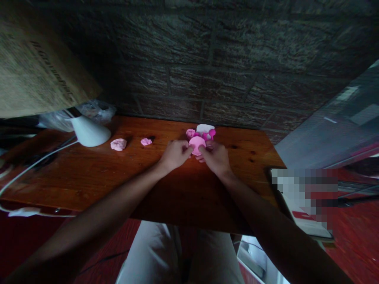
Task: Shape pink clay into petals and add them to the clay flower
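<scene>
Between my two hands is a flat round disc of pink modelling clay, held up above the wooden table. My left hand pinches its left edge, thumb on the face. On the right side, my right hand grips the disc the same way, its thumb pressed on the lower face. Just behind the disc lie bright pink pieces, a pale pink lump and a white item, partly hidden. To the left sit a larger pale pink clay lump and a smaller pink clay lump.
A lamp with a white base and a printed paper shade stands at the left, its white cord trailing over the table. Behind rises a dark brick wall. A crumpled plastic bag lies behind the lamp.
</scene>
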`<move>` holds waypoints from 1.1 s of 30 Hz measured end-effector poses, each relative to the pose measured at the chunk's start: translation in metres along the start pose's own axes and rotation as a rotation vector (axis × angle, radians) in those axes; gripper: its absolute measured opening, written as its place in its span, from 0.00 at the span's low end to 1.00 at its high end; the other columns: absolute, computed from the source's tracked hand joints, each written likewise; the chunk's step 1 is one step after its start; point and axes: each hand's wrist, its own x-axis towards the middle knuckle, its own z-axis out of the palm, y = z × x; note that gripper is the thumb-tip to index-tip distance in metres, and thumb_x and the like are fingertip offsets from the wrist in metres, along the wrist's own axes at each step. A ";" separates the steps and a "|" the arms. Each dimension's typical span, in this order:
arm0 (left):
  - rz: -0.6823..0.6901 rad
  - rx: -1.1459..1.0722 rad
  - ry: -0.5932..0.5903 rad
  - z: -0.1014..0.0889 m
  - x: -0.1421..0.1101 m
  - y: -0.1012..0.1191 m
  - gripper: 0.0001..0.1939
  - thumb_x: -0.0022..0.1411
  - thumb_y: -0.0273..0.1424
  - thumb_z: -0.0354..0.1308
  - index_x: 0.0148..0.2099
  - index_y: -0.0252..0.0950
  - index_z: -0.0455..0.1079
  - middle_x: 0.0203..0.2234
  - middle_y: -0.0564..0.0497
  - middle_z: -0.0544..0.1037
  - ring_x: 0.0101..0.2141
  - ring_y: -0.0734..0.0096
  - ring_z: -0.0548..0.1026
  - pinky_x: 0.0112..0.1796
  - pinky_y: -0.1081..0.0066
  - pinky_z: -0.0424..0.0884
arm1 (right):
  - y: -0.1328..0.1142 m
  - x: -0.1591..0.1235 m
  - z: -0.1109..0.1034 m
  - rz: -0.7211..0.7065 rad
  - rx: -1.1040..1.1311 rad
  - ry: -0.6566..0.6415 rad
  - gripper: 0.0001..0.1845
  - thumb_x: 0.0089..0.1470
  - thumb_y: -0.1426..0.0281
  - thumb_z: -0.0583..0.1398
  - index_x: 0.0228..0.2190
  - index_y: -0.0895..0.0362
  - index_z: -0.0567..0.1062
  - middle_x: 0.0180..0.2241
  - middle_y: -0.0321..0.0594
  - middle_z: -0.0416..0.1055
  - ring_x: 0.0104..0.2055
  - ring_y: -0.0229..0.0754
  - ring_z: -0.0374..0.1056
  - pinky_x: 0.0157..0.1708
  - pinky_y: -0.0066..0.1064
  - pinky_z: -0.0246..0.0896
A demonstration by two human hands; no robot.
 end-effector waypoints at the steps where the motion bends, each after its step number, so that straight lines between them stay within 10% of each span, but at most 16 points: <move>1: 0.011 0.022 0.012 0.000 0.000 0.001 0.16 0.64 0.30 0.56 0.23 0.34 0.71 0.18 0.52 0.77 0.20 0.74 0.69 0.27 0.73 0.59 | 0.000 0.000 0.001 -0.005 -0.002 -0.014 0.05 0.59 0.70 0.60 0.34 0.58 0.75 0.26 0.39 0.80 0.25 0.41 0.79 0.22 0.25 0.74; 33: -0.012 -0.141 -0.102 0.005 0.001 -0.004 0.22 0.68 0.39 0.51 0.25 0.34 0.72 0.20 0.50 0.78 0.23 0.72 0.72 0.29 0.73 0.62 | 0.001 0.000 0.002 0.094 0.115 -0.017 0.06 0.62 0.71 0.58 0.41 0.59 0.71 0.32 0.43 0.81 0.23 0.39 0.79 0.13 0.19 0.64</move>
